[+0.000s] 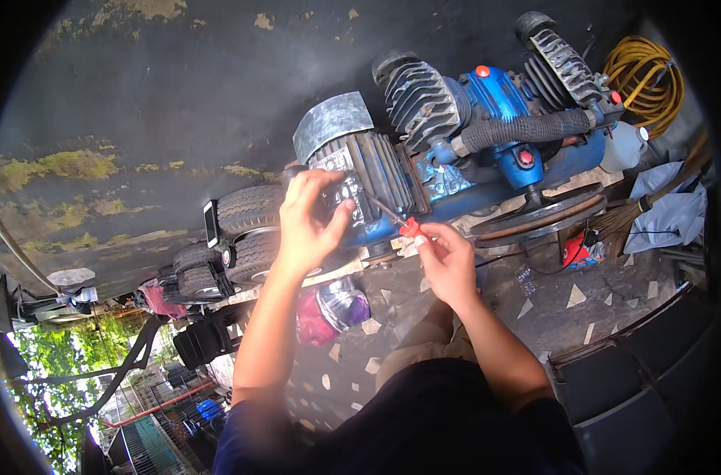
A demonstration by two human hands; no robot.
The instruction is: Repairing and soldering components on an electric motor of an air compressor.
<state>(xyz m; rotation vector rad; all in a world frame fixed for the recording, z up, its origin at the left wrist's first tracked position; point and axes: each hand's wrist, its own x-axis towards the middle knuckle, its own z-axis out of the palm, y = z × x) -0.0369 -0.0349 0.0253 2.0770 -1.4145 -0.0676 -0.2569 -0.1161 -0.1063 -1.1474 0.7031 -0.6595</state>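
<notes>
Pinching the handle of a red-handled screwdriver, the right hand has its grip closed, thumb against fingers, with the dark shaft slanting up and left toward a ribbed motor. The left hand is beside the motor's shiny box, thumb and forefinger apart; whether its grip bears on the box, I cannot tell. The motor is mounted on a blue compressor, left of the finned cylinders. A wheel sits low on the compressor's right side, near a broom. Coiled yellow hose hangs at upper right, above a whitish jug. Tyres and a phone are to the left.
</notes>
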